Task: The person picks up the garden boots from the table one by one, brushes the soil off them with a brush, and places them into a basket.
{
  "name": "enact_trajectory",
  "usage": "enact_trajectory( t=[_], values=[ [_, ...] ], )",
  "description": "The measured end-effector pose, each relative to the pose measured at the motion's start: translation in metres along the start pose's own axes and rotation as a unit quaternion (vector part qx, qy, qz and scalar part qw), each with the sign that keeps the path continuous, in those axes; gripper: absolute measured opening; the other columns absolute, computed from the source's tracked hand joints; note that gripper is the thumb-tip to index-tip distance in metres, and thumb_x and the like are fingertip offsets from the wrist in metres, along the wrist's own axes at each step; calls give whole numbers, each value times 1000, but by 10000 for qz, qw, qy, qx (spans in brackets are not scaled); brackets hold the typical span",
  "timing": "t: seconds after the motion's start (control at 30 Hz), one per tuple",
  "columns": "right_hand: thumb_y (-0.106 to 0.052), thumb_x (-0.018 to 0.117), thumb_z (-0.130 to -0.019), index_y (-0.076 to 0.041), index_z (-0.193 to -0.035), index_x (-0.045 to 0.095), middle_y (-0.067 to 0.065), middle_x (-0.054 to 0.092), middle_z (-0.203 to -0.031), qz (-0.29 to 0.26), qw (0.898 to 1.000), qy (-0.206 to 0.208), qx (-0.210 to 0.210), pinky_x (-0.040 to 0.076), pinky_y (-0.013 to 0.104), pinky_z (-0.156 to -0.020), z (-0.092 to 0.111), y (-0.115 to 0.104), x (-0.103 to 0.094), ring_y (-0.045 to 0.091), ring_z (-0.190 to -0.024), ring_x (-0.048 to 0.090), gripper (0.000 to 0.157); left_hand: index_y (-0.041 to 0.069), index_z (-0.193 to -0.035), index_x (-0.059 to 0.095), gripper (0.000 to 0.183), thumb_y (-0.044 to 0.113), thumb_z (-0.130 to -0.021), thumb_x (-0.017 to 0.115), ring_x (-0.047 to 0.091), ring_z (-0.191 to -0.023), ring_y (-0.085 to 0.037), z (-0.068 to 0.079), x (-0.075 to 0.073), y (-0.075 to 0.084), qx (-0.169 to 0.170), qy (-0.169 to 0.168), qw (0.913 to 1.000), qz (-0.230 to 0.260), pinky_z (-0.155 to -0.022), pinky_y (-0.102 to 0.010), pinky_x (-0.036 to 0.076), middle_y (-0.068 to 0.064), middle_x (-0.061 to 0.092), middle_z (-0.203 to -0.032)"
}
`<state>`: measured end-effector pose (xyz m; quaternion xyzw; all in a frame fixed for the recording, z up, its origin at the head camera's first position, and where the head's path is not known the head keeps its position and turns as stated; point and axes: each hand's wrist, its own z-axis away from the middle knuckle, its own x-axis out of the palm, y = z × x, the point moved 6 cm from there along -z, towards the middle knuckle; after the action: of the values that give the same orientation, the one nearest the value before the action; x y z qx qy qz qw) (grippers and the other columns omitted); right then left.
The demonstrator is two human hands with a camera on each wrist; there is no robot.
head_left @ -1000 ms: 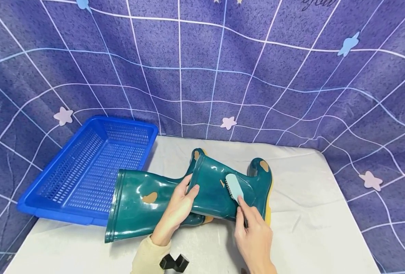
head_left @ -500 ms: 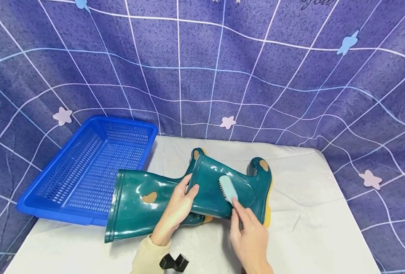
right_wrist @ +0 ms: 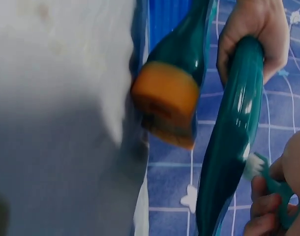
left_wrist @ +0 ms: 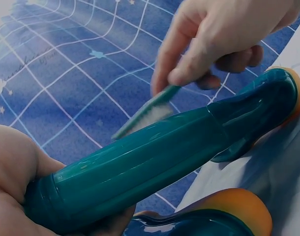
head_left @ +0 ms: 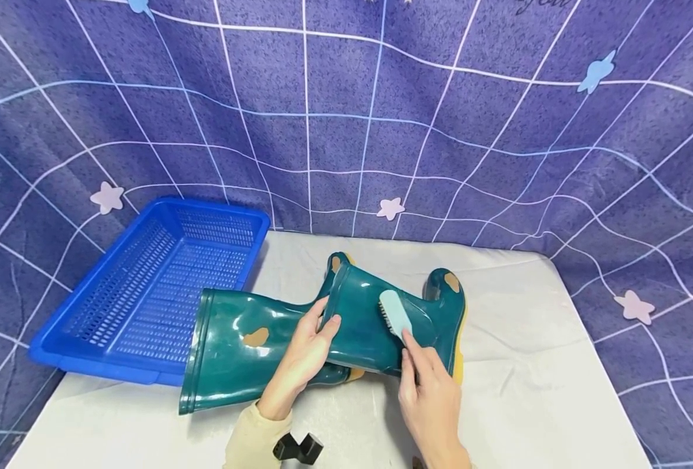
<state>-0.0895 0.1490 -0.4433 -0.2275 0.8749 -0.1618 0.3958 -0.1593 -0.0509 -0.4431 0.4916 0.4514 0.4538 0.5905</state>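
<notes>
A green rubber boot [head_left: 355, 319] with a yellow sole lies tilted, its toe pointing to the back right. My left hand [head_left: 310, 344] grips this boot by its top rim, thumb on the near side. In my right hand [head_left: 432, 394] is a scrubbing brush [head_left: 395, 311] with a pale teal back, pinched by its handle. Its bristles are against the boot's shaft, as the left wrist view [left_wrist: 160, 115] also shows. A tan patch [head_left: 452, 282] marks the toe of the held boot. Under and left of it lies a second green boot [head_left: 229, 358], with a tan patch on its shaft.
A blue perforated plastic basket [head_left: 109, 371] stands at the left, its rim close to the second boot's top. Both boots rest on a white-covered table [head_left: 528, 339]. Behind the table hangs a purple gridded curtain [head_left: 346, 143] with star shapes.
The brush went left and down the boot's shaft, then back up and slightly right. A small tan mark beside the bristles a second ago no longer shows. My left hand stayed put.
</notes>
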Motion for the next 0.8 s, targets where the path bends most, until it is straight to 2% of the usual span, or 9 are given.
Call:
enact_trajectory(
  t=[0.1,0.2,0.33,0.47,0.57,0.67,0.8],
  values=[
    [-12,69,-91,-21,-129,68,-5,65,-79,8,9996,-178,-219,42,17,-49,2,-9,6,5,-57,54,39,13,-151,37,46,20,-106,44,53,-132,-28,1,-1,1,24,-29,10000,6,-114,-55,36,-12,57,-142],
    [-13,71,-88,-26,-127,69,-8,61,-73,300,9992,-173,-206,33,13,-43,5,-11,6,2,-52,48,41,12,-151,36,46,20,-106,44,53,-133,-29,2,-2,0,50,-30,10000,5,-114,-55,36,-13,56,-143],
    [-15,70,-87,-28,-120,73,-8,56,-67,752,9969,9,221,27,20,-38,6,-2,1,8,-46,44,36,11,-152,35,47,20,-106,44,53,-132,-30,3,-8,-3,-32,78,10000,-19,-113,-56,37,-15,56,-143],
    [-16,68,-88,-28,-119,74,-8,47,-61,1047,9915,17,777,22,23,-40,8,12,-6,8,-43,32,34,12,-153,34,48,20,-106,44,56,-129,-30,4,-14,-8,-160,159,9997,-11,-112,-54,38,-14,57,-141],
    [-16,68,-89,-29,-122,72,-7,49,-62,1011,9903,-18,956,23,24,-41,9,18,-10,9,-43,35,35,12,-153,33,49,21,-106,45,55,-130,-29,4,-16,-10,-173,186,9997,-6,-113,-54,37,-14,56,-142],
    [-14,69,-89,-25,-124,71,-3,57,-67,839,9934,127,768,28,27,-39,9,17,-12,15,-46,45,37,12,-154,32,50,21,-106,45,54,-132,-30,3,-17,-11,-148,170,9997,-6,-114,-54,36,-14,54,-144],
    [-10,70,-88,-21,-124,71,-1,58,-71,452,9986,224,150,34,28,-40,7,8,-9,15,-50,49,38,14,-153,33,50,21,-106,45,60,-125,-28,2,-19,-11,-212,140,9997,-13,-109,-50,43,-14,59,-139]
  ],
)
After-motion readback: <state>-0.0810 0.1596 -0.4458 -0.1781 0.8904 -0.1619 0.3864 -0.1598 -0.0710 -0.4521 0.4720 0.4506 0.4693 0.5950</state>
